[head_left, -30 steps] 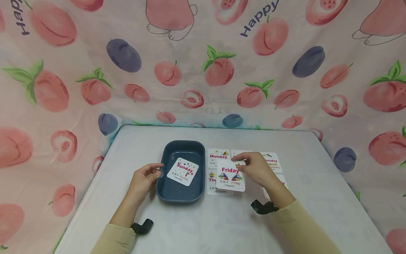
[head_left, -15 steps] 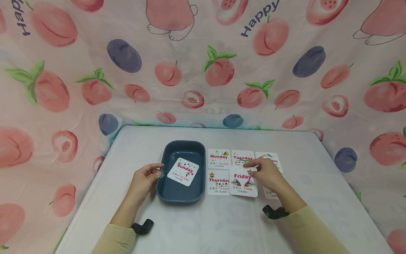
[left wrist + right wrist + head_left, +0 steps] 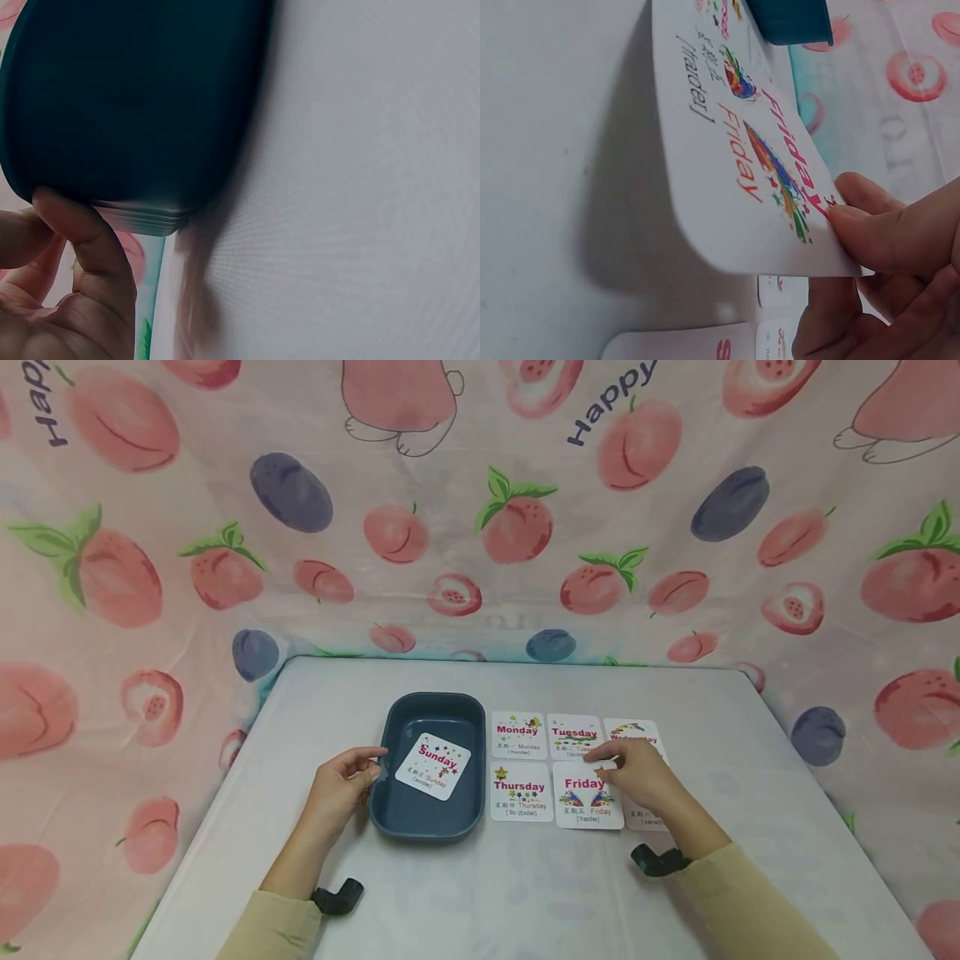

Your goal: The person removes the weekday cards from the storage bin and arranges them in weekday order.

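My right hand (image 3: 641, 775) pinches the white Friday card (image 3: 588, 806) by its upper right corner. In the right wrist view the card (image 3: 705, 165) is tilted, with a shadow under it on the cloth. On the left, my left hand (image 3: 337, 785) grips the near left rim of a dark blue tray (image 3: 427, 827) between thumb and fingers. Inside the tray lies the Sunday card (image 3: 433, 767), face up and slanted. The Thursday card (image 3: 521, 793) lies just left of the Friday card, and the Tuesday card (image 3: 573, 735) just above it.
The Monday card (image 3: 517, 735) lies right of the tray. A Wednesday card (image 3: 633, 728) and another card (image 3: 648, 818) are partly covered by my right hand. White cloth (image 3: 517, 893) covers the table, and a fruit-printed curtain (image 3: 450, 485) hangs behind.
My right hand has carried the Friday card rightward and slightly toward me, off the Thursday card and into the gap beside it. My left hand and the tray have stayed put.
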`<state>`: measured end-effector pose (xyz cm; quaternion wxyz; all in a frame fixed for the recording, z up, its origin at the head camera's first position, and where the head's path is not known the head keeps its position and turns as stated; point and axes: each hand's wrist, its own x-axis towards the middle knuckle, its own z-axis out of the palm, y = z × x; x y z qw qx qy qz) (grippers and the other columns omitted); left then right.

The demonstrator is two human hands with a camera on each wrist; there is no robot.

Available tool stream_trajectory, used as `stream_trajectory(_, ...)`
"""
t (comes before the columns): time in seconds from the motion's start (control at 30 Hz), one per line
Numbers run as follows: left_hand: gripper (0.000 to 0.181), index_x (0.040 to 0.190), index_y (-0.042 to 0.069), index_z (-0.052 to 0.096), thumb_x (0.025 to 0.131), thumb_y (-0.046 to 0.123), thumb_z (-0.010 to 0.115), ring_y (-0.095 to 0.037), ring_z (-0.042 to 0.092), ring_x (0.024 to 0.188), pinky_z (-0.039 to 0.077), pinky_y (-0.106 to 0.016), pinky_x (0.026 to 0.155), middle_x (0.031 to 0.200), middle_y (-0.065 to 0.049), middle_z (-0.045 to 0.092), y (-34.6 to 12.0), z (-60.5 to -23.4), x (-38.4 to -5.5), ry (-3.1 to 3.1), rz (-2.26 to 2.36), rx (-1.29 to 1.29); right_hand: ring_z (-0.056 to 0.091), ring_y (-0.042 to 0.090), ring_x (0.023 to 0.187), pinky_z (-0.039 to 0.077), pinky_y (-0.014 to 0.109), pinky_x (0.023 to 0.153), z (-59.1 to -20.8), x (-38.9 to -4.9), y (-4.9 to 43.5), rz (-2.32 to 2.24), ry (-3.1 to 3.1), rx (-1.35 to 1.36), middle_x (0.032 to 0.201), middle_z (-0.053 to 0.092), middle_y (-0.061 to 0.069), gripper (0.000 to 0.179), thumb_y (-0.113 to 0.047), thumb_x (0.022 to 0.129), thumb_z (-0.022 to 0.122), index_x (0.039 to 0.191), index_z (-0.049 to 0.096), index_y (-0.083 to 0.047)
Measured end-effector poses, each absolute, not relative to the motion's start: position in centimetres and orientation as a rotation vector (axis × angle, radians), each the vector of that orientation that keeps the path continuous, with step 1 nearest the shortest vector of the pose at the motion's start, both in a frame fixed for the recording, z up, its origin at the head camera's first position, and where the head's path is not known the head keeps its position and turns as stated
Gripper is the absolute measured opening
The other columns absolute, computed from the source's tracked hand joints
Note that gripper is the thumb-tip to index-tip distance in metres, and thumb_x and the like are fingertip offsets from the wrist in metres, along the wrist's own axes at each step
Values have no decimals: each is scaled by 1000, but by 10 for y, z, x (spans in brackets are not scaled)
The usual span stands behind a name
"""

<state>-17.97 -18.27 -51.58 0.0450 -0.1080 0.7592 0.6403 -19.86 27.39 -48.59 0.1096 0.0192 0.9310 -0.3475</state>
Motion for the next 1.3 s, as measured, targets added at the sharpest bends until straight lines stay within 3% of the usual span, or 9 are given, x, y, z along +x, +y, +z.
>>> stream_trajectory(0.7, 33, 136, 7, 72, 103, 5, 68, -13, 52, 74, 47, -25, 60, 96, 0, 60, -183, -515, -180, 2319, 1937, -360, 60, 32, 109, 49, 46, 93, -506, -212, 276, -936, 2793, 92, 127, 75, 13, 26, -2, 90, 78, 112, 83, -14)
stream_trajectory(1.0, 32, 135, 6, 72, 103, 4, 68, -12, 52, 74, 47, -24, 60, 95, 1, 60, -183, -515, -180, 2318, 1945, -352, 63, 31, 110, 52, 49, 94, -511, -215, 275, -965, 2783, 131, 114, 72, 10, 35, -1, 88, 80, 121, 77, -10)
stream_trajectory(1.3, 32, 135, 6, 73, 103, 4, 68, -11, 50, 71, 46, -24, 59, 95, 1, 60, -183, -514, -180, 2316, 1942, -357, 64, 31, 110, 52, 56, 102, -515, -217, 270, -948, 2796, 167, 115, 76, 11, 34, -1, 87, 84, 119, 77, -10)
